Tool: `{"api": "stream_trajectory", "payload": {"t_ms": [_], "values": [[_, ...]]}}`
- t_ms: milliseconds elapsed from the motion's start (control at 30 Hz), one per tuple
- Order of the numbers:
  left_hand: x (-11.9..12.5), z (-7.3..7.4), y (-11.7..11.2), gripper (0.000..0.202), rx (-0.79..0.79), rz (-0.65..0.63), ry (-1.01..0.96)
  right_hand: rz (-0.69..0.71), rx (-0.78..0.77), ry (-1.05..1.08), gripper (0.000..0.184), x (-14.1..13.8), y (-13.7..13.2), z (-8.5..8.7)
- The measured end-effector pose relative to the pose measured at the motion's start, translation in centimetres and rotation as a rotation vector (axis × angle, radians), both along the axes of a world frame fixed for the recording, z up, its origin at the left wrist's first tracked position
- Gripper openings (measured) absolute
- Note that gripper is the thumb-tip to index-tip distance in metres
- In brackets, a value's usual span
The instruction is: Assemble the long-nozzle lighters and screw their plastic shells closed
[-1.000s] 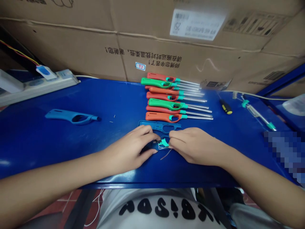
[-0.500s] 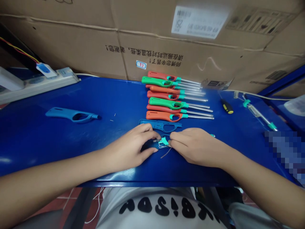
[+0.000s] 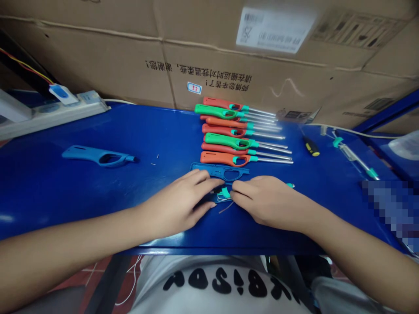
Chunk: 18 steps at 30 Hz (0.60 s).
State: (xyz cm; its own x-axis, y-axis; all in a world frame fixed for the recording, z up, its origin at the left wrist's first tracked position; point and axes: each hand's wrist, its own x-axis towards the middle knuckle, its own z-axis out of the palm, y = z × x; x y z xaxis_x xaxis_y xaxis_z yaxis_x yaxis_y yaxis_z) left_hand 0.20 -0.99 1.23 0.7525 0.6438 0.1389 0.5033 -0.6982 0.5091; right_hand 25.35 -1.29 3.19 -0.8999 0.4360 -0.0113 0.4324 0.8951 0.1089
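Note:
My left hand (image 3: 185, 200) curls round the rear of an opened blue lighter shell (image 3: 225, 201), its thumb at the near edge and its forefinger reaching over the top. Inside the shell sit a teal trigger (image 3: 224, 192) and thin white wires. From the right, my right hand (image 3: 265, 198) pinches the shell's front end, with its fingers bunched; a teal tip (image 3: 291, 186) shows past that hand. A brown wire (image 3: 225, 208) sticks out toward me. Just behind lies another blue half shell (image 3: 204, 168), hollow side up. Much of the opened lighter is hidden by my fingers.
Behind my hands lie several red, orange and green lighters (image 3: 225, 141) in a stack. On the left are a blue lighter handle (image 3: 88, 154), small pins (image 3: 157, 156) and a power strip (image 3: 91, 103). A screwdriver (image 3: 310, 146) and lighter innards (image 3: 355, 157) lie right, before a cardboard box (image 3: 114, 65).
My left forefinger has stretched farther right over the shell, toward the trigger. My right hand has shifted slightly left, and the brown wire's end has moved a little.

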Motion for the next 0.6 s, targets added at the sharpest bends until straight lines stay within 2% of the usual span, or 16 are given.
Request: {"api": "stream_trajectory", "payload": {"t_ms": [167, 233, 300, 400, 500, 600], "values": [[0.1, -0.1, -0.5, 0.042, 0.167, -0.078, 0.103, 0.007, 0.009, 0.057, 0.019, 0.3, 0.2, 0.2], [0.1, 0.0, -0.6, 0.043, 0.204, -0.092, 0.159, -0.004, 0.034, 0.169, 0.019, 1.0, 0.7, 0.8], [0.0, -0.1, -0.7, 0.046, 0.238, -0.100, 0.219, -0.075, 0.080, 0.315, 0.020, 2.1, 1.6, 1.5], [-0.2, -0.4, -0.9, 0.055, 0.301, -0.117, 0.298, -0.370, 0.147, 0.453, 0.022, 4.9, 3.5, 2.8], [-0.5, -0.8, -0.9, 0.062, 0.358, -0.113, 0.338, -0.827, 0.161, 0.415, 0.031, 8.7, 5.8, 3.6], [-0.6, -1.0, -0.8, 0.065, 0.341, -0.115, 0.320, -1.299, 0.141, 0.297, 0.037, 13.2, 7.8, 3.3]]}}
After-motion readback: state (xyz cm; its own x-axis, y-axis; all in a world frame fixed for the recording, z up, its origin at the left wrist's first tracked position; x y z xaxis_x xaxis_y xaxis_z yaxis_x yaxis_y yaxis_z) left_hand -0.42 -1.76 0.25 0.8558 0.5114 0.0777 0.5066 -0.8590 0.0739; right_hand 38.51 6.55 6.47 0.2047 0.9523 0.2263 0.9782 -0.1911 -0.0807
